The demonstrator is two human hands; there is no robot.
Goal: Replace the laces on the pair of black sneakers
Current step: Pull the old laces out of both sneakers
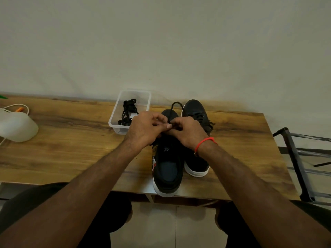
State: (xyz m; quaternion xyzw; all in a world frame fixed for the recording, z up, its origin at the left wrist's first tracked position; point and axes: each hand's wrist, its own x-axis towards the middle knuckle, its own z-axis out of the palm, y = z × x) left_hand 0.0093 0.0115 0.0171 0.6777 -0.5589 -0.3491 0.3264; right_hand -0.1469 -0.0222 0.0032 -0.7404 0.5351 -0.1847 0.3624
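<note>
Both hands are working over the near black low-top sneaker with white rubber sole [167, 169]. Left hand [145, 130] has fingers curled in and thumb pressed toward the right hand [186, 133], which is also curled; both look to be pinching the thin black cord lace [176, 104] at the eyelet area. Exact fingertip contact is hidden by the knuckles.

Lace arcs up in a loop past the toe, then drops back between the hands. Near sneaker sits heel toward the person, heel slightly overhanging the front edge of the wood-grain table [71, 144]. Second black sneaker with white sole [196, 115] stands just beside it on the right, laced as far as visible.

Clear rectangular plastic tray [116, 111] behind-left of the shoes holds a bundle of black laces [128, 111].

Handling judgement:
- Lace: light, limp, no stiffness except at the tips. Best held right at the tip to feed eyelets; mid-length grips will just buckle.
- Sneaker: light, soft upper, stiff sole. Likely slides on the table when the lace is tugged, so brace the upper near the eyelets.
- Overhanging heel is a tip-off risk under a hard pull.
</note>
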